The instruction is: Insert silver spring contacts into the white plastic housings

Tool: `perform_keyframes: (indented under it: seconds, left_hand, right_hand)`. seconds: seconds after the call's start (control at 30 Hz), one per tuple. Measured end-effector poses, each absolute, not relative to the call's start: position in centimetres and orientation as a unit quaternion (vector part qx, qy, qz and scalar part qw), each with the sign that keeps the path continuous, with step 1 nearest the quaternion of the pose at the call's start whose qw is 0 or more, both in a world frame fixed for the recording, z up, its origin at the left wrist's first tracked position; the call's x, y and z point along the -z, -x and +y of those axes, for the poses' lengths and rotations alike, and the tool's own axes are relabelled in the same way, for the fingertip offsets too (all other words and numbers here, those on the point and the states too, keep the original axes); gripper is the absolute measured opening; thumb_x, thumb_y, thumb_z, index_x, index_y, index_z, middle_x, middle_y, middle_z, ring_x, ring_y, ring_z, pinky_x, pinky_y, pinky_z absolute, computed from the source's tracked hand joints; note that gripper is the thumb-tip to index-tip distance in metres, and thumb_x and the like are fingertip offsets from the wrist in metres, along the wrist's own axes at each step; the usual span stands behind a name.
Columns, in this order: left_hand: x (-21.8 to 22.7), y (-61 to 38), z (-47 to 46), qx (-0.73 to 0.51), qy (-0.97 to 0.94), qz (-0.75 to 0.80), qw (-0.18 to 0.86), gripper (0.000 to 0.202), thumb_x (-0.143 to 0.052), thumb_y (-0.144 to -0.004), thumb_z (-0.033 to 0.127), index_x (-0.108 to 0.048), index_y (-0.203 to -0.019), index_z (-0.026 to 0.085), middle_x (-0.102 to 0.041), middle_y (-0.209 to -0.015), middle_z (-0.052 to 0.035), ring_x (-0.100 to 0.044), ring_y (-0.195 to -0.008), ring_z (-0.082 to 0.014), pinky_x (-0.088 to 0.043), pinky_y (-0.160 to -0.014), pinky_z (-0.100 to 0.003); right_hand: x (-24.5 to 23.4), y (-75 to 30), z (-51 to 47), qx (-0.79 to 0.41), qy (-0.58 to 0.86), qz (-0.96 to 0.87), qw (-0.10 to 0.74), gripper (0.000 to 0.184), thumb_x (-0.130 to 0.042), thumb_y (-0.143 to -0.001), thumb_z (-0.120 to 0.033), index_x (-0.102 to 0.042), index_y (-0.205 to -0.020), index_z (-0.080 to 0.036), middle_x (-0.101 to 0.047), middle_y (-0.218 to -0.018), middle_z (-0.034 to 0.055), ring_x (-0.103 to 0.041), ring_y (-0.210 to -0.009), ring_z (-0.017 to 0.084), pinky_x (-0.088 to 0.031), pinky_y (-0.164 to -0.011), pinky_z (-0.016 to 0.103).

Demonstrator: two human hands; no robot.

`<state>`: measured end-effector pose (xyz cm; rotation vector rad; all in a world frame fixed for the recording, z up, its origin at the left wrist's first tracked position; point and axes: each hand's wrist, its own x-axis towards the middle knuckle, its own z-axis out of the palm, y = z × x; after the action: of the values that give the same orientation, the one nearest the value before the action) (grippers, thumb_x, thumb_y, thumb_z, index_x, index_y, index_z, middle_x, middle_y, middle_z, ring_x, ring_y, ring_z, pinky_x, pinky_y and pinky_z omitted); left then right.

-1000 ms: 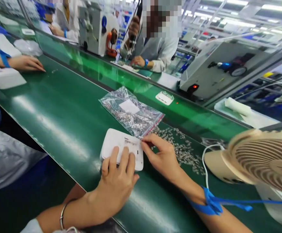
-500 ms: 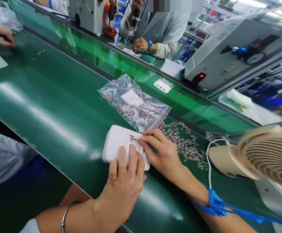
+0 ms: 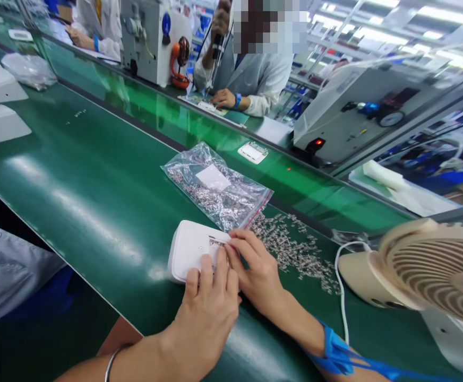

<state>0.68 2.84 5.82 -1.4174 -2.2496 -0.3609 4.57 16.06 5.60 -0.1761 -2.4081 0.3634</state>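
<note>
A white plastic housing point(image 3: 187, 249) with a small ring of holes and a recessed slot lies on the green surface. My left hand point(image 3: 209, 302) grips it from the near side, its bent fingertips pressing on the top face. At the slot, my right hand point(image 3: 257, 265) has thumb and forefinger pinched together at the right end. Whatever is between those fingertips is too small and covered to make out. Bits of metal show inside the slot. Just beyond my right hand spreads a loose pile of small metal pieces point(image 3: 295, 249), beside a clear zip bag point(image 3: 231, 193) of similar pieces.
A beige fan point(image 3: 434, 270) with a white cable point(image 3: 340, 286) stands at right. More white housings point(image 3: 2, 124) and a plastic bag point(image 3: 30, 70) are at far left. Beyond the low barrier, a co-worker's hand point(image 3: 224, 98) works near a white part point(image 3: 253, 152).
The view has tilted slightly upward. My hands stay on the housing, with the right fingertips still at the slot. At far left, another person's hand has drawn back, mostly out of view.
</note>
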Motion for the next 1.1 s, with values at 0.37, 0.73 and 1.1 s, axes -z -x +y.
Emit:
perform_keyframes:
  seconds: [0.37,0.73,1.1]
  left_hand:
    - [-4.7,-0.8,3.3,0.144,0.486,-0.813,0.285,0.037,-0.061,-0.071,0.034,-0.064,-0.105,0.018,-0.062,-0.116,-0.0017,-0.045,-0.104,-0.0256,-0.029,-0.084,-0.037]
    - [-4.6,-0.9,3.5,0.16,0.475,-0.815,0.29,0.041,-0.066,-0.066,0.036,-0.064,-0.103,0.018,-0.062,-0.115,-0.0028,-0.044,-0.105,-0.0266,-0.029,-0.085,-0.036]
    - [-5.5,-1.2,2.9,0.099,0.507,-0.826,0.227,0.043,-0.054,-0.081,0.035,-0.055,-0.118,0.012,-0.054,-0.126,-0.0074,-0.044,-0.11,-0.0271,-0.028,-0.086,-0.036]
  right_hand:
    - [-3.5,-6.5,15.9,-0.173,0.042,-0.92,0.348,0.033,-0.047,-0.086,-0.013,-0.059,-0.116,-0.016,-0.056,-0.121,0.0162,-0.057,-0.109,0.024,-0.053,-0.088,0.037]
    - [-3.4,-6.5,16.0,-0.176,0.049,-0.92,0.347,0.032,-0.045,-0.087,-0.017,-0.06,-0.116,-0.019,-0.056,-0.12,0.0142,-0.059,-0.105,0.023,-0.054,-0.086,0.038]
    - [-5.6,-4.8,16.7,-0.266,0.101,-0.916,0.284,0.01,-0.049,-0.082,-0.018,-0.059,-0.08,-0.018,-0.058,-0.094,0.0073,-0.058,-0.084,0.016,-0.051,-0.073,0.031]
